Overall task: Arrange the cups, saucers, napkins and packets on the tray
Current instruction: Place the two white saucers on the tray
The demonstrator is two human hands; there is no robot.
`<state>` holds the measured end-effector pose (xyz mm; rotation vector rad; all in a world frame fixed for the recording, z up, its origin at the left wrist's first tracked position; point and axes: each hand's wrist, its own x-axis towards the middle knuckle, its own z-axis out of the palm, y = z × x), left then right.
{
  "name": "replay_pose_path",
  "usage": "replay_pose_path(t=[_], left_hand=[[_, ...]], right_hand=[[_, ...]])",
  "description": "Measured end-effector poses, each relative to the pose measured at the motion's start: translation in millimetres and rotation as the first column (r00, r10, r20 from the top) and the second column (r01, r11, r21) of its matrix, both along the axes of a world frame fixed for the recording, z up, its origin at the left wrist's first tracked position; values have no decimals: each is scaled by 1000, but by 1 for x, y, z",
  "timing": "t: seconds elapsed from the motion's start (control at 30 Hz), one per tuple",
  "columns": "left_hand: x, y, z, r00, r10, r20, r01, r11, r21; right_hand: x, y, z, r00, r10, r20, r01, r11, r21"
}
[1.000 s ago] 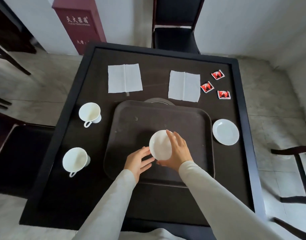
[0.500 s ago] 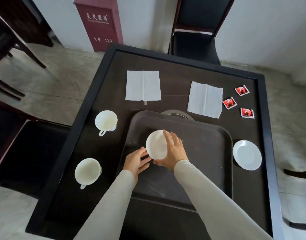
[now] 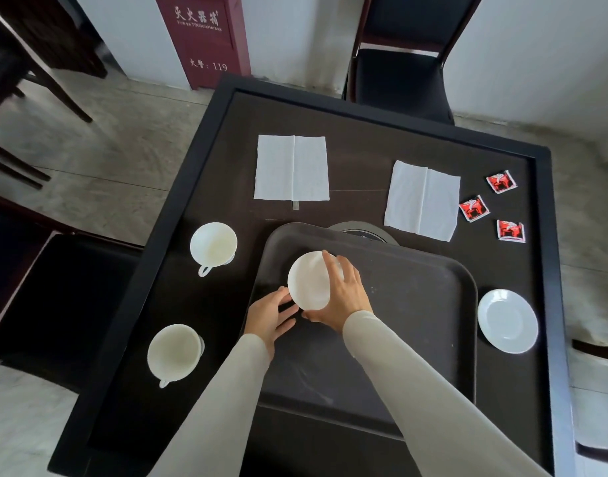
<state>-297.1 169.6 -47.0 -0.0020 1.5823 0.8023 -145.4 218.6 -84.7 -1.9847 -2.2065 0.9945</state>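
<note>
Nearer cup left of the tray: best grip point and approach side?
Judging by its pose, take the nearer cup by its handle. It stands upright and the handle points toward the person, so come in from the near side with the left hand, the closer one.

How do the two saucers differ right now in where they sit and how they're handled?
The saucer over the tray is gripped by the right hand, with the left hand at its near edge; the saucer on the table is untouched. The first is within the tray, near its left side; the second lies flat off the tray's right edge. The first is partly covered by fingers; the second shows whole. Both are plain white and round.
</note>
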Motion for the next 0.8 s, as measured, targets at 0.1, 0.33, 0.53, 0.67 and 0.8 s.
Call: replay_pose_path(t=[0.1,0.33,0.53,0.67,0.8], left_hand=[[-1,1,-4,1000,12,-7,-12,1000,0],[-1,2,-7,1000,18,-22,-18,1000,-2],[0,1,-10,1000,24,-8,-24,1000,3],[3,2,-11,999,14,-37,-14,1000,0],[7,1,-9,992,6,-128,-7,1000,-8]], right_hand=[[-2,2,0,1000,7,3,-7,1000,-7],[-3,5,-1,1000,15,21,-14,1000,-26],[-5,7,0,997,46,56,-45,999,-24],[-5,7,2,991,79,109,-76,997,-30],[-1,4,4,981,114,155,-105,992,-67]])
